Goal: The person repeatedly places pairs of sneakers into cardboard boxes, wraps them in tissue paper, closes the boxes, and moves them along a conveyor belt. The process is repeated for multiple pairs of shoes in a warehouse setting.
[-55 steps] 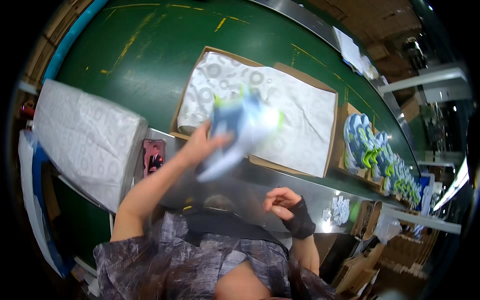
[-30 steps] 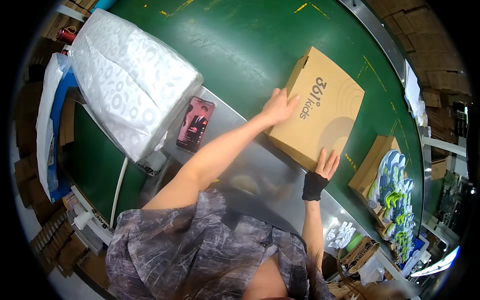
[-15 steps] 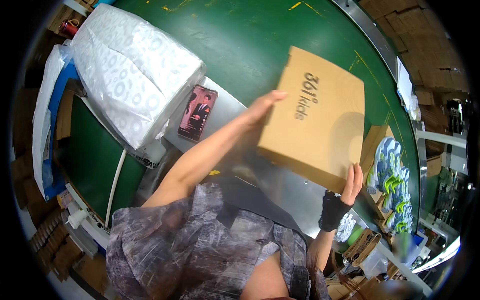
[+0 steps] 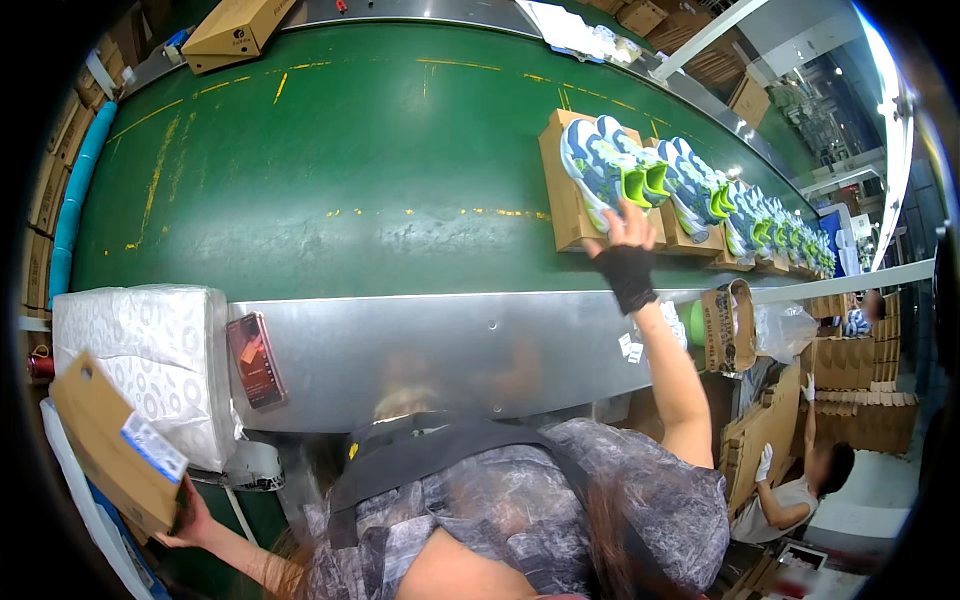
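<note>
At the far lower left, my left hand (image 4: 190, 520) grips the end of a brown cardboard shoebox (image 4: 105, 440), which is tilted and has a white-and-blue label on its side. My right hand (image 4: 628, 238), with a black wrap around the wrist and palm, reaches forward over the belt. Its fingers are stretched out and apart, close to the heels of the nearest pair of blue, white and lime sneakers (image 4: 605, 165). Whether the fingertips touch shoe or box cannot be told. That pair rests on a brown box (image 4: 565, 215).
More sneakers (image 4: 745, 215) on boxes run off to the right along the green belt (image 4: 330, 170). A phone (image 4: 257, 360) lies on the metal ledge (image 4: 450, 340) beside a white patterned paper stack (image 4: 150, 350). Another box (image 4: 235, 35) stands far left. A person in white gloves (image 4: 800, 490) handles cardboard at right.
The shoebox, held by both hands in front of me, is now at the far left in my left hand alone. My right hand has let go and reached to the sneakers. The view has turned.
</note>
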The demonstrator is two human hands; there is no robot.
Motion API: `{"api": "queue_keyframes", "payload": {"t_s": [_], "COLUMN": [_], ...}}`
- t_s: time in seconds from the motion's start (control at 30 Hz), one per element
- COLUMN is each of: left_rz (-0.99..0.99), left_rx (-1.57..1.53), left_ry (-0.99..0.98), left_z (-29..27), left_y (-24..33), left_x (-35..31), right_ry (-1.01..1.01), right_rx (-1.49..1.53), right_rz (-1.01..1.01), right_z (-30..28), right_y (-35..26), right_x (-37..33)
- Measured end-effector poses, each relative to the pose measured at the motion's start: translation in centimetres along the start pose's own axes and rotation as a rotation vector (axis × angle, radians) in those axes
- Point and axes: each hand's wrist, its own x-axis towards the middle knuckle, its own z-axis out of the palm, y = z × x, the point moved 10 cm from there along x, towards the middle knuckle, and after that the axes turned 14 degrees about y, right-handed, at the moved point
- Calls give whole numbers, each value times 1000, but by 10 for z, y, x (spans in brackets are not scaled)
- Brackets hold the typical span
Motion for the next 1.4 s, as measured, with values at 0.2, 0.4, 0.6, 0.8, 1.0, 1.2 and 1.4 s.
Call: {"api": "queue_keyframes", "payload": {"t_s": [0.2, 0.4, 0.6, 0.8, 1.0, 1.2, 1.4], "left_rz": [-229, -254, 314, 846, 55, 145, 592], "left_rx": [97, 751, 1274, 994, 1546, 1577, 1133], "left_ry": [131, -292, -1087, -1809, -1997, -2147, -1986], "left_z": [-46, -30, 56, 72, 0, -5, 46], "left_y": [-33, -169, -288, -355, -430, -437, -405], "left_x": [-28, -78, -246, -455, -446, -471, -507], "right_ry": [-561, -354, -165, -337, -344, -402, -10], "right_rx": [-212, 88, 511, 665, 781, -140, 546], "right_rz": [152, 114, -251, -609, -285, 65, 199], "right_z": [67, 65, -27, -48, 12, 115, 28], "right_y": [114, 105, -26, -151, -70, 71, 17], "right_x": [24, 23, -24, -102, -48, -62, -27]}}
